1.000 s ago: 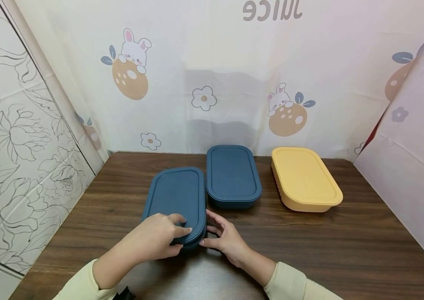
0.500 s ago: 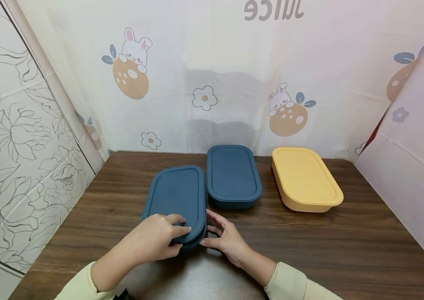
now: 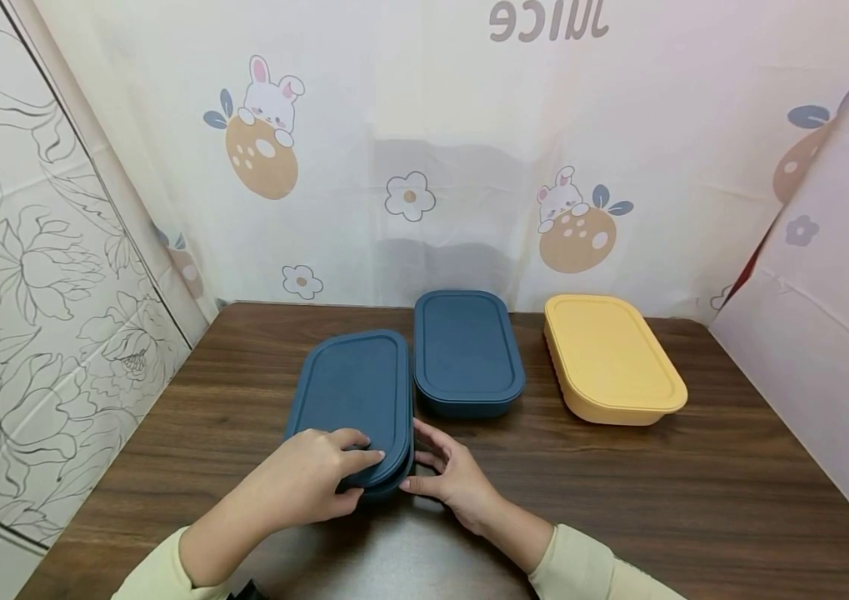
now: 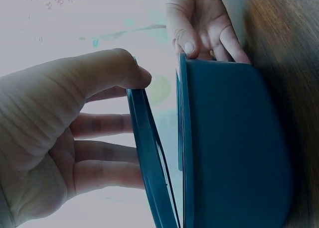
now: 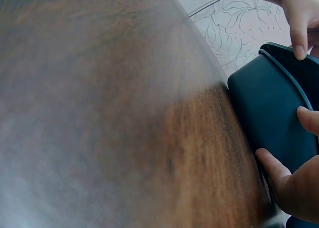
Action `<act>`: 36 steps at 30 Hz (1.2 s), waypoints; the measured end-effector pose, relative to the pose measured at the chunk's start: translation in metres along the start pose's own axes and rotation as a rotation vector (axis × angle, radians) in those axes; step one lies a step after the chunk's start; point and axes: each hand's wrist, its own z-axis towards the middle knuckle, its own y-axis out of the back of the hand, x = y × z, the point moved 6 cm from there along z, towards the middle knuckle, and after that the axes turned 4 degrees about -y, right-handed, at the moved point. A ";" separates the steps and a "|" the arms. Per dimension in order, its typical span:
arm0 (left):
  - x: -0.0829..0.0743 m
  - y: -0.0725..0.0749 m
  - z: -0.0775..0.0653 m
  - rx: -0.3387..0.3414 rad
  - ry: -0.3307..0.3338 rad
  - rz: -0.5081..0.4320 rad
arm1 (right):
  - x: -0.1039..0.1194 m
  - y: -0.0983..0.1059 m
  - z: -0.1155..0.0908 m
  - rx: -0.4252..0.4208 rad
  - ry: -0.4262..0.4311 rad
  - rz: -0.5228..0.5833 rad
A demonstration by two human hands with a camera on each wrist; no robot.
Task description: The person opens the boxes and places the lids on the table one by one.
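In the head view, my left hand (image 3: 304, 475) pinches the near edge of the blue lid (image 3: 357, 383). Its thumb sits under the rim and its fingers lie across the top. In the left wrist view the lid (image 4: 142, 133) tilts away from the blue food container (image 4: 234, 143), leaving a wedge-shaped gap along this side. My right hand (image 3: 457, 483) holds the container's near right corner, with the thumb in front and the fingers along the side wall. The right wrist view shows that hand (image 5: 299, 183) against the container wall (image 5: 269, 108). The container's inside is hidden.
Close to the right of the held container stands a second blue lidded container (image 3: 466, 346). Farther right is a yellow lidded container (image 3: 611, 354). All rest on a dark wooden table (image 3: 619, 517), with a printed curtain (image 3: 454, 100) behind its far edge.
The lid's near edge has risen a little with my left hand, and the gap at the near right corner has widened. My right hand and the other containers have stayed put.
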 end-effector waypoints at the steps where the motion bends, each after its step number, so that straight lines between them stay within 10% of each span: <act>1: 0.000 0.000 0.000 -0.001 0.000 0.001 | 0.000 0.000 0.000 0.001 0.001 0.000; 36: 0.003 0.009 -0.010 -0.135 -0.023 -0.027 | 0.002 -0.001 0.000 0.003 0.014 -0.005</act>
